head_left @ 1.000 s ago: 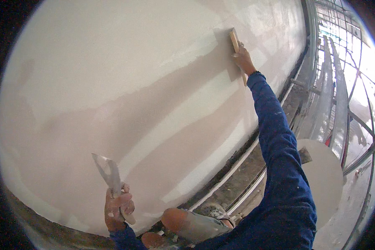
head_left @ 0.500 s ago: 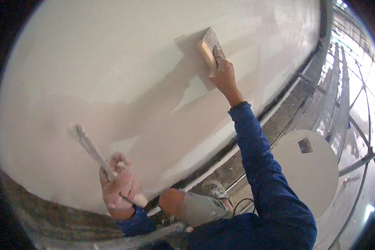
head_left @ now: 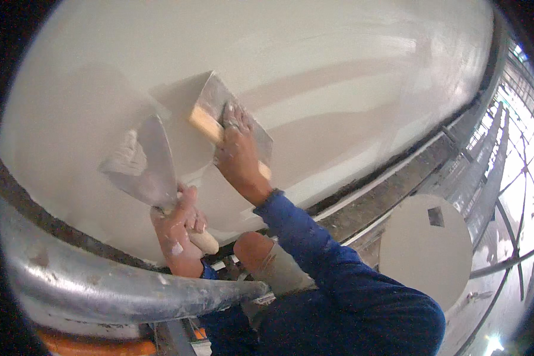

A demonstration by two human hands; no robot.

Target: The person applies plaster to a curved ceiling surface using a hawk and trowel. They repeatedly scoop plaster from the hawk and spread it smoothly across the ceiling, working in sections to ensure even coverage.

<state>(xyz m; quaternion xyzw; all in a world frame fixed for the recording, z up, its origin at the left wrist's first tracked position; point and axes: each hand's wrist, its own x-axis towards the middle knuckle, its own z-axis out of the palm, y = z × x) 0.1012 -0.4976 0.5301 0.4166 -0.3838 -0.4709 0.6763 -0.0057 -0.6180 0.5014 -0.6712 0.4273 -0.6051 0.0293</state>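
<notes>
My left hand (head_left: 181, 234) is closed round the pale handle of a pointed trowel (head_left: 157, 160). The blade tilts up beside the wall, with a lump of wet, pale plaster (head_left: 129, 155) along its left side. Just right of it, my right hand (head_left: 241, 151) grips a wide plastering scraper (head_left: 215, 92) with a flat metal blade and a wooden handle strip. That blade lies close against the wall; whether its far edge touches cannot be made out. My right palm hides part of the scraper.
The smooth off-white wall (head_left: 314, 41) has darker damp bands. A thick metal pipe (head_left: 124, 291) crosses at lower left, near my left forearm. A ledge (head_left: 362, 207) follows the wall's lower edge. At right are a round pale board (head_left: 415, 255) with a dark square and metal poles (head_left: 492, 160).
My right hand has brought the scraper left and down, near the trowel. The trowel has turned from edge-on, so its broad face and plaster show. The view has shifted, showing more pipe.
</notes>
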